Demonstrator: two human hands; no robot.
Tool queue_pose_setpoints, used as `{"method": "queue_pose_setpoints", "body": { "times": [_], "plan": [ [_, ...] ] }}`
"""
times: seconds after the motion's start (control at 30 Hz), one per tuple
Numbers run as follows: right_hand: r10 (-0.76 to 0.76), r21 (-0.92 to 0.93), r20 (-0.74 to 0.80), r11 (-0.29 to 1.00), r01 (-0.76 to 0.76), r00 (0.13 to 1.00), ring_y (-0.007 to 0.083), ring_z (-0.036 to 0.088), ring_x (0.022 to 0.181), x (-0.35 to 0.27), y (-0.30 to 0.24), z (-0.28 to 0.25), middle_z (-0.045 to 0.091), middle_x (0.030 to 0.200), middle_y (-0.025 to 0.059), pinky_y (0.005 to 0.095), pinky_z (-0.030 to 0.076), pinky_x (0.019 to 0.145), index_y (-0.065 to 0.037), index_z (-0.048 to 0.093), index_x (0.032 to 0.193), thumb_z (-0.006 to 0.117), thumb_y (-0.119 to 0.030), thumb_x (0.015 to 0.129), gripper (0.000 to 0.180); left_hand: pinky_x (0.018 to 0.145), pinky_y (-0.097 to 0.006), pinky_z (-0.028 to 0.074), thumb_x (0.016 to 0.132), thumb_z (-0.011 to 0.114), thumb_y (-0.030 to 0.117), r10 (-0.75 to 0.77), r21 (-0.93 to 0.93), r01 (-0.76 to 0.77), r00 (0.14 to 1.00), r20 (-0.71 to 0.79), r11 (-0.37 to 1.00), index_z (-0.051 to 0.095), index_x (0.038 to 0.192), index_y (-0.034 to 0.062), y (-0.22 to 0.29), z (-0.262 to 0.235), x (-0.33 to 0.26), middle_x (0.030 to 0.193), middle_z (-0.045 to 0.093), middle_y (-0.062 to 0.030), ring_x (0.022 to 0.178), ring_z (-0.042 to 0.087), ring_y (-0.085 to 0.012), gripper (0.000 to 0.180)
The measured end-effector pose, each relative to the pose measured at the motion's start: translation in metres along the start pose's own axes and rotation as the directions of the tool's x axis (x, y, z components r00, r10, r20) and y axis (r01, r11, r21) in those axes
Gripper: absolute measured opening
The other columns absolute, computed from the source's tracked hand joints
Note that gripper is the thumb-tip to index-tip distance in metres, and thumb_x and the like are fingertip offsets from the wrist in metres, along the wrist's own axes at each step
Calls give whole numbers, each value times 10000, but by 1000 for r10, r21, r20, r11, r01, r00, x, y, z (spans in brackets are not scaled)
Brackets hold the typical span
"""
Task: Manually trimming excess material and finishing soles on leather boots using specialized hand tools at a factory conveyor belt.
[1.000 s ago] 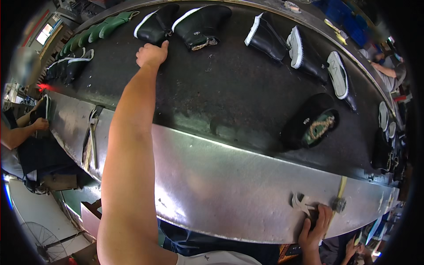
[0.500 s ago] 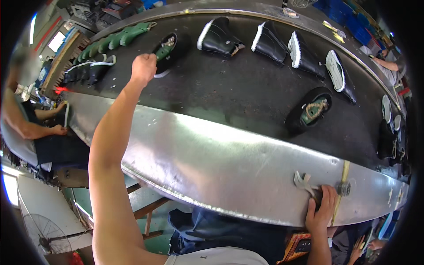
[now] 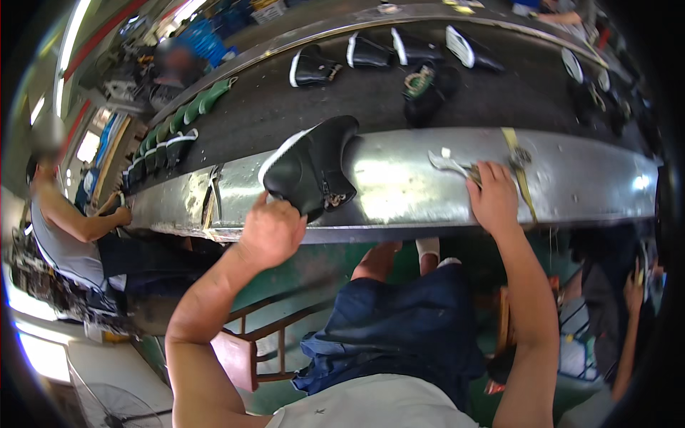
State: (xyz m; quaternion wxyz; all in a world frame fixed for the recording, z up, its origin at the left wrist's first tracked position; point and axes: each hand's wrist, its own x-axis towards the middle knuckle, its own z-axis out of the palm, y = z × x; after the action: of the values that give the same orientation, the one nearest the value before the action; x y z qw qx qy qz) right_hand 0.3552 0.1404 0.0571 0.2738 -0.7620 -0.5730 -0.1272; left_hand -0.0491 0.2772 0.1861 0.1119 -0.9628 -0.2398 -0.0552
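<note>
My left hand [image 3: 275,227] grips a black ankle boot [image 3: 303,175] by its upper end. The boot is tilted over the metal ledge [image 3: 389,189], its white sole edge facing the upper left. I cannot tell whether it touches the ledge. Something brownish, perhaps lacing, shows at its opening. My right hand [image 3: 496,194] rests at the ledge's front, fingers curled round the handle of metal pincers [image 3: 447,163], whose curved jaws point left. Just right of them a yellow strap [image 3: 519,175] crosses the ledge, with a small round metal item [image 3: 521,156] beside it.
Several black boots with white soles [image 3: 314,68] line the dark belt [image 3: 271,107] behind. Another boot with a green inside [image 3: 421,84] lies nearer. Green shoe forms [image 3: 189,114] stand at far left. A co-worker [image 3: 78,221] sits left; a wooden stool [image 3: 239,349] stands below.
My left hand has brought a boot from the belt back to the ledge in front of me. My right hand stays at the pincers, now curled round them. The whole view has shifted.
</note>
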Motion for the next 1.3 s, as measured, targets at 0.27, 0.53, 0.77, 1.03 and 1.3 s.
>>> {"method": "queue_pose_setpoints", "body": {
  "times": [0.27, 0.53, 0.77, 1.03, 1.3],
  "plan": [
    [262, -215, 361, 957, -193, 895, 365, 687, 993, -30, -38, -70, 697, 1071, 190, 465, 566, 817, 18, 683, 1030, 732, -309, 850, 376, 922, -442, 515, 920, 696, 382, -504, -215, 537, 842, 194, 815, 616, 787, 35, 56, -4, -26, 834, 646, -171, 863, 667, -387, 380],
    [-30, 508, 852, 283, -814, 522, 110, 639, 673, -113, -77, -78, 693, 784, 47, 289, 500, 593, 17, 683, 1052, 663, -249, 915, 300, 1094, -451, 443, 852, 698, 612, -703, -241, 700, 706, 91, 672, 410, 1487, -56, -9, 41, 97, 1373, 594, -264, 1271, 585, -423, 967],
    [-177, 595, 743, 615, -517, 645, 321, 678, 767, -128, -165, -55, 689, 852, 194, 407, 527, 717, 32, 612, 977, 607, -241, 971, 273, 1119, -407, 415, 861, 673, 644, -635, -582, 753, 618, 464, 307, 299, 1557, -86, -60, 59, 99, 1552, 438, -258, 1362, 531, -353, 1076],
    [-130, 505, 657, 807, -306, 742, 452, 666, 1002, -46, -215, -31, 680, 1005, 299, 487, 525, 888, 77, 628, 1048, 622, -178, 947, 274, 1149, -407, 384, 886, 625, 657, -654, -505, 759, 632, 417, 411, 304, 1552, -89, -55, 59, 96, 1541, 445, -277, 1395, 500, -368, 1050],
    [-64, 333, 602, 926, -177, 796, 411, 682, 1018, -40, -216, -19, 688, 1047, 268, 482, 545, 906, 76, 628, 1098, 622, -106, 933, 246, 1115, -414, 416, 867, 654, 662, -641, -448, 762, 641, 422, 467, 270, 1565, -91, -43, 49, 96, 1522, 457, -290, 1347, 542, -360, 1096]
  ]
}}
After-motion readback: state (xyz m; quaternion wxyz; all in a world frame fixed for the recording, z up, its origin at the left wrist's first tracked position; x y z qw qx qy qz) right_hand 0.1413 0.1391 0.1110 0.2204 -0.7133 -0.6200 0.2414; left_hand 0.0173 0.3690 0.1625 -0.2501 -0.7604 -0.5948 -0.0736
